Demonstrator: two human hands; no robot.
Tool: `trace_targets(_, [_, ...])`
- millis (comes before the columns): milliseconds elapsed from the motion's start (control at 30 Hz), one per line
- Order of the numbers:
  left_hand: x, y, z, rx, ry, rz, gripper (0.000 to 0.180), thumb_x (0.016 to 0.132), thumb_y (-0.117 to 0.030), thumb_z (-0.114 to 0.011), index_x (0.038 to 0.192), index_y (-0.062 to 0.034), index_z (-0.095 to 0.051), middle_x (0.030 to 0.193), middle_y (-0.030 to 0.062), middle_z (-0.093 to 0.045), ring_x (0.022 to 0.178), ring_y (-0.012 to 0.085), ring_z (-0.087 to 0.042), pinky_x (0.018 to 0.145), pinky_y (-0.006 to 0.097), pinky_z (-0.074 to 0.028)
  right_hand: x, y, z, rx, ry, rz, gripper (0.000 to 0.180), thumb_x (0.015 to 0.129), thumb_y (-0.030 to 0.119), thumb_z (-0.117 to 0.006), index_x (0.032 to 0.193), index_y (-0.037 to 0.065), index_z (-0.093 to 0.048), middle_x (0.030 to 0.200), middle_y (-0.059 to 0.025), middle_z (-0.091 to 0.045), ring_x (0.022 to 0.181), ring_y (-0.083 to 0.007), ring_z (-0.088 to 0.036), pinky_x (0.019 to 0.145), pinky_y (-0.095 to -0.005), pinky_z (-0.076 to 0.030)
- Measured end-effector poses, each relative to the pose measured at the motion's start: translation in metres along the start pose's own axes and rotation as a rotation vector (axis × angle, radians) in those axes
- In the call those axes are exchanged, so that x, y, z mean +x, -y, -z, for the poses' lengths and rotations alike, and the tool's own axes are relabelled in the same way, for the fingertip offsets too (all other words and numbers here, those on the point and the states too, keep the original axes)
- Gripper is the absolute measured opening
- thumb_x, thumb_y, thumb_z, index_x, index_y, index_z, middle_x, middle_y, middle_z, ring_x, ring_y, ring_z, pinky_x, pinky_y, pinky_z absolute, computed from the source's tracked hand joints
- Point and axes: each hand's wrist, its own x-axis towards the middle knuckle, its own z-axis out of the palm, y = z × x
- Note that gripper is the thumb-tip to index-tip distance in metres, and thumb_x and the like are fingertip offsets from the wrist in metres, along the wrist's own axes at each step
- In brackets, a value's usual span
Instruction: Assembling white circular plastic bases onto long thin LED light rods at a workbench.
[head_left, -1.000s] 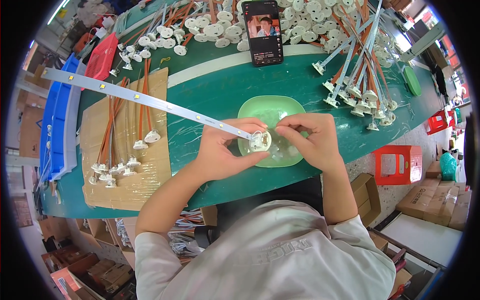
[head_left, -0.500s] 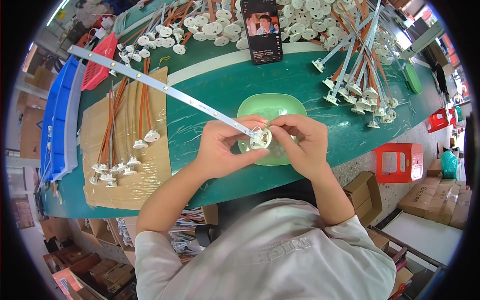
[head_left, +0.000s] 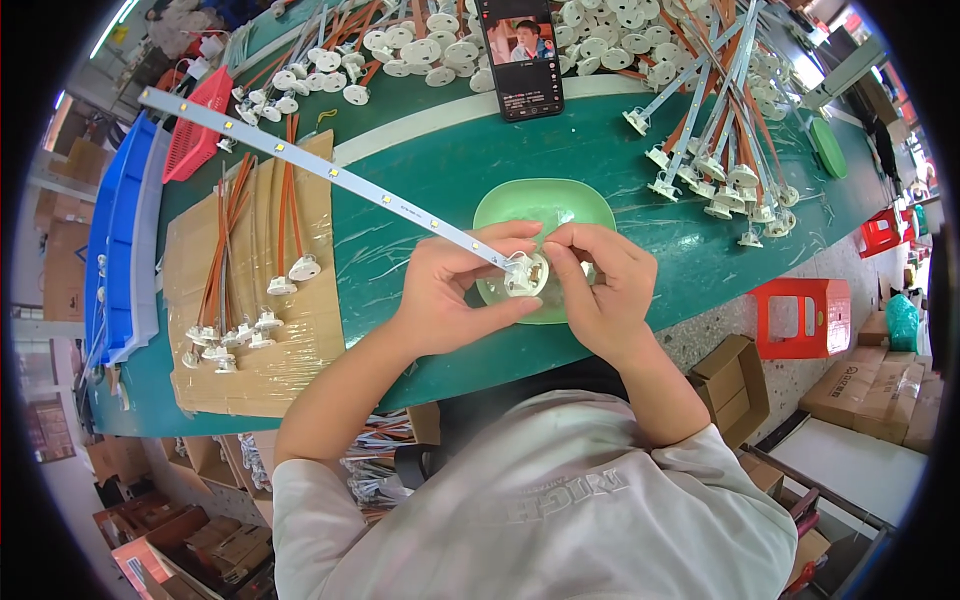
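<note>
My left hand (head_left: 447,292) grips an LED light strip (head_left: 333,172) by the round white plastic base (head_left: 527,274) at its near end. The silvery strip, dotted with small yellow LEDs, slants up to the far left. At the right rim of the base, my right hand (head_left: 604,283) has thumb and forefinger pinched together. Whatever lies between those fingertips is too small to make out. Beneath both hands a light green plastic bowl (head_left: 545,197) stands on the green table, its contents mostly covered by the hands.
Cardboard (head_left: 258,385) on the left bears several strips with white bases. More strips lie in a pile (head_left: 720,180) at right, and white discs (head_left: 610,40) heap up behind the phone (head_left: 525,75). A blue bin (head_left: 125,240) and red basket (head_left: 200,125) line the left edge; a red stool (head_left: 835,320) stands right.
The pinched right fingers have shifted slightly right along the white base, whose open face now shows more. The left hand keeps its hold, and the strip has barely moved.
</note>
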Motion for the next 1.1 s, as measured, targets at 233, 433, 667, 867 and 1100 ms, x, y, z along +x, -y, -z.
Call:
trace_targets(233, [0.001, 0.002, 0.002, -0.019, -0.040, -0.018, 0.050, 0.075, 0.006, -0.083, 0.123, 0.0002, -0.070, 0.130, 0.0174, -0.066, 0.115, 0.0202, -0.067, 0.098, 0.035, -0.057, 0.003, -0.001, 0.001, 0.063, 0.001, -0.022, 0.008, 0.087, -0.004, -0.072, 0.095, -0.004, -0.071, 0.088, -0.0103, -0.072, 0.071, -0.0146, -0.069, 0.064, -0.0252, -0.056])
trace_targets(433, [-0.001, 0.004, 0.001, -0.003, -0.014, -0.026, 0.050, 0.075, 0.006, -0.083, 0.122, -0.0003, -0.070, 0.130, 0.0163, -0.066, 0.111, 0.0188, -0.068, 0.098, 0.034, -0.057, 0.005, 0.002, 0.008, -0.078, 0.040, 0.089, 0.011, 0.084, -0.005, -0.074, 0.094, -0.001, -0.071, 0.084, -0.0107, -0.073, 0.071, -0.0174, -0.070, 0.062, -0.0269, -0.054])
trace_targets(667, [-0.003, 0.002, 0.003, 0.040, 0.031, 0.027, 0.053, 0.074, 0.011, -0.081, 0.124, 0.0041, -0.067, 0.134, 0.0223, -0.061, 0.123, 0.0255, -0.062, 0.104, 0.038, -0.052, 0.004, 0.002, 0.007, -0.144, 0.008, 0.203, 0.012, 0.082, -0.006, -0.074, 0.092, 0.000, -0.070, 0.083, -0.0115, -0.072, 0.069, -0.0207, -0.070, 0.061, -0.0270, -0.054])
trace_targets(867, [-0.001, 0.004, 0.003, 0.001, 0.010, -0.029, 0.051, 0.075, 0.007, -0.083, 0.123, -0.0007, -0.069, 0.131, 0.0154, -0.065, 0.116, 0.0200, -0.066, 0.097, 0.034, -0.057, 0.004, 0.002, 0.007, -0.111, 0.016, 0.175, 0.013, 0.082, -0.007, -0.074, 0.092, 0.000, -0.070, 0.083, -0.0112, -0.072, 0.069, -0.0206, -0.068, 0.060, -0.0285, -0.053])
trace_targets(1100, [-0.002, 0.002, 0.003, -0.134, -0.002, -0.023, 0.058, 0.076, 0.007, -0.081, 0.131, 0.0028, -0.063, 0.134, 0.0236, -0.061, 0.124, 0.0323, -0.062, 0.104, 0.042, -0.051, 0.003, 0.008, 0.012, -0.109, -0.087, 0.219, 0.014, 0.080, -0.009, -0.072, 0.091, -0.002, -0.068, 0.081, -0.0122, -0.071, 0.068, -0.0237, -0.068, 0.060, -0.0305, -0.053])
